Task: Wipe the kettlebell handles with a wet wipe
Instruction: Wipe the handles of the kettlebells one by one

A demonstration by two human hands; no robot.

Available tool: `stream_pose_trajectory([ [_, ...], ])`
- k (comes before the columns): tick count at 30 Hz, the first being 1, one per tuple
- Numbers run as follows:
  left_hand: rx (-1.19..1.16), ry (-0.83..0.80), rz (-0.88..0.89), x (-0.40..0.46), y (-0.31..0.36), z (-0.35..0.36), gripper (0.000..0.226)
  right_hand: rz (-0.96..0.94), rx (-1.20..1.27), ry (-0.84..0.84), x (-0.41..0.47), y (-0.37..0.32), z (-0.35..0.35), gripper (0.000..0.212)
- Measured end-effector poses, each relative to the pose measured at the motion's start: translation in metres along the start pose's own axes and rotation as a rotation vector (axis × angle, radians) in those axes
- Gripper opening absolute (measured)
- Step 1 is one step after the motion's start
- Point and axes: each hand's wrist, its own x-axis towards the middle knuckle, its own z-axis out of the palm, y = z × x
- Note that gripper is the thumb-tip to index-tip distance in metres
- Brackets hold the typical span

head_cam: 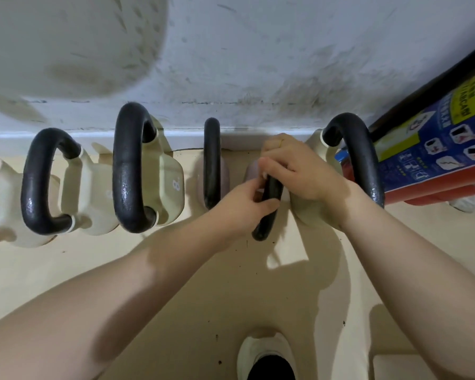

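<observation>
A row of pale kettlebells with black handles stands along the wall. Both hands are on one black handle [266,215] right of the middle. My right hand [294,171] grips its upper part with curled fingers. My left hand [247,207] pinches the handle lower down, with the thumb lying across it. A small white spot shows at my right fingertips; no wet wipe is plainly visible. The bell under this handle is mostly hidden by my hands.
Other kettlebells: a thin handle [211,163] just left, a big one marked 8 [132,165], another [47,182] further left, one [354,157] at right. A red fire extinguisher [436,149] lies far right. My shoe [266,355] is below.
</observation>
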Motion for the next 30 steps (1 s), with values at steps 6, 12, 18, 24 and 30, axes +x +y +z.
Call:
stream_pose_trajectory([
  [6,0.116,0.064,0.053,0.005,0.007,0.006,0.029,0.343,0.234,0.347,0.002,0.007,0.013,0.038],
  [12,0.039,0.081,0.037,0.012,0.007,0.002,0.028,-0.045,-0.194,0.198,-0.005,0.017,0.012,0.038],
  [18,0.005,0.133,0.074,0.018,0.01,0.002,0.03,0.57,0.768,0.531,0.005,-0.018,0.037,0.044],
  [24,-0.137,0.175,0.034,0.024,0.011,-0.005,0.028,0.567,0.967,0.409,-0.002,-0.031,0.034,0.046],
  [30,-0.195,0.163,-0.017,0.026,0.019,-0.01,0.029,0.6,1.013,0.412,0.002,-0.03,0.029,0.041],
])
